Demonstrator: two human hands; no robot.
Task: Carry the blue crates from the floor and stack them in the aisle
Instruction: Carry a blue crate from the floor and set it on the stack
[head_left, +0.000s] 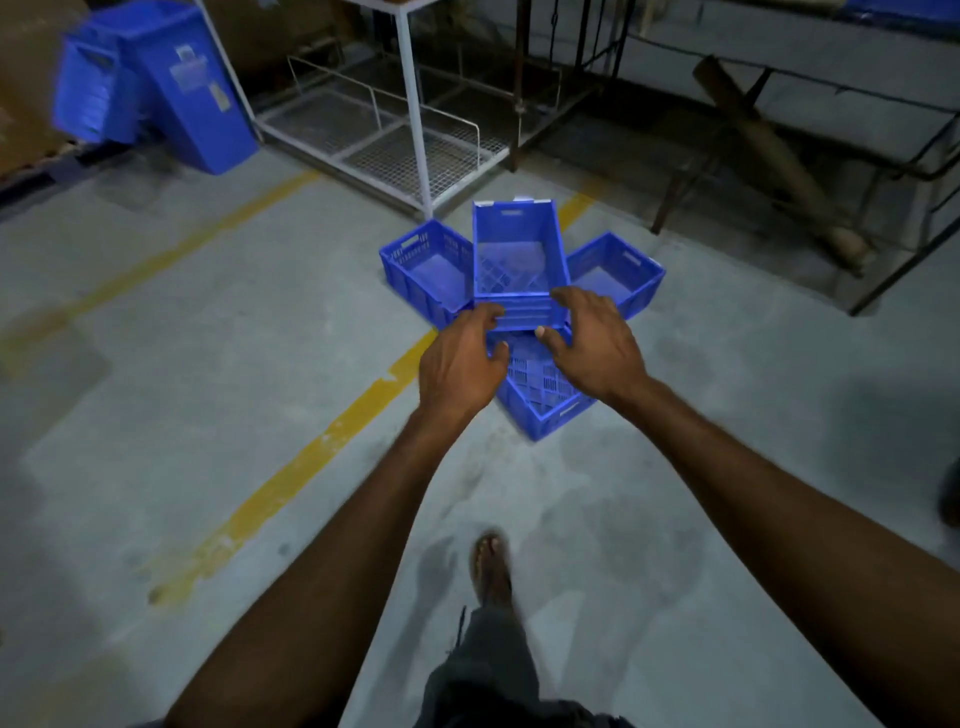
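My forearms (332, 551) are bare down to my left hand (460, 366) and right hand (597, 353), and I wear dark grey trousers (485, 670) and a brown open-toed sandal (491, 564).

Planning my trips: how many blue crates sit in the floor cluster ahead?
4: left crate, middle crate standing taller, right crate, nearest crate at the front. Others may be hidden behind them.
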